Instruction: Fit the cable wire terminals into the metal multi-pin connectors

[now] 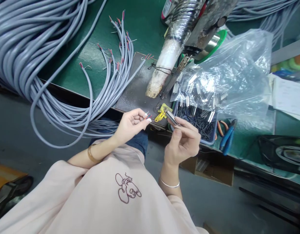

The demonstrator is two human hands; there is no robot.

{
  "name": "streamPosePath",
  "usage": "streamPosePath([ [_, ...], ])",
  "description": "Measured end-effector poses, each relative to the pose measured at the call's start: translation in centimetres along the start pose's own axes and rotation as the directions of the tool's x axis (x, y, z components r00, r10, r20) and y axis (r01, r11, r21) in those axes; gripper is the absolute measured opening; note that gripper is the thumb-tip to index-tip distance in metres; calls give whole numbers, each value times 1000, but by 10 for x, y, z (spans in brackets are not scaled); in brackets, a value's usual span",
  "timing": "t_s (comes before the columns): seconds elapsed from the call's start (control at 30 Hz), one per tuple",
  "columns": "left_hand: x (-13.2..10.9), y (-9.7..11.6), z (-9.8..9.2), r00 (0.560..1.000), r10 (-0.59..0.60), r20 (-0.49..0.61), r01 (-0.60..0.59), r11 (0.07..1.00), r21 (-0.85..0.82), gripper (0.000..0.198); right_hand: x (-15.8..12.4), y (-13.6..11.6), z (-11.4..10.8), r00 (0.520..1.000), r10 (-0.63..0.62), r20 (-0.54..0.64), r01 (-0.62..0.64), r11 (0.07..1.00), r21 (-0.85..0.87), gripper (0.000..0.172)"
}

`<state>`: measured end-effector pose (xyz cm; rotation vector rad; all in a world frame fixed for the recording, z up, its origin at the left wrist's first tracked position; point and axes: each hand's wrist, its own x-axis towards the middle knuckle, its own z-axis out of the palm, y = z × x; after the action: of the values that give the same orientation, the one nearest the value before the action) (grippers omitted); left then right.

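Observation:
Between the thumb and fingers of my left hand (134, 125) are thin coloured wires (148, 116) with bare ends; the rest of that piece is hidden by the hand. My right hand (184, 139) pinches a long multi-pin connector (171, 117), metal and black, tilted up to the left. Just beyond my fingertips a yellow clip (163, 112) stands at the edge of a dark plate (135, 87). Above it hangs the tip of a soldering iron-like tool (174, 76), close to a white wrapped rod (162, 71).
Grey cables (55, 42) with stripped ends cover the bench's left side. On the right, a blue tray (209, 141) holds black pieces and connectors, partly under a clear plastic bag (240, 74). Blue-handled pliers (227, 139) lie beside it. A green-rimmed spool (219, 44) stands behind.

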<state>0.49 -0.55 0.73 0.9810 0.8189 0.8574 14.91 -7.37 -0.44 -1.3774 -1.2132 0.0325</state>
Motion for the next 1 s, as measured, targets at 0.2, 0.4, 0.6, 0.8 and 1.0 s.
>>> streamPosePath([
  [0.2,2,-6,-7,911,393,-122,-335,880,336,10,5,1,0,994,-74,77,85,985,-149,9],
  [0.4,-7,-10,0,850,522,-66,-460,798,389,10,11,-1,-1,998,-53,33,58,985,-160,14],
  [0.6,5,-3,-1,999,-21,24,24,993,-112,33,10,-5,3,976,161,148,-161,987,-9,13],
  [0.8,17,2,0,1000,-25,-19,21,987,-156,34,15,-3,11,975,48,218,-37,998,-53,14],
  [1.0,23,7,6,997,5,-74,-13,994,-109,30,23,0,14,983,-17,183,31,997,-71,17],
])
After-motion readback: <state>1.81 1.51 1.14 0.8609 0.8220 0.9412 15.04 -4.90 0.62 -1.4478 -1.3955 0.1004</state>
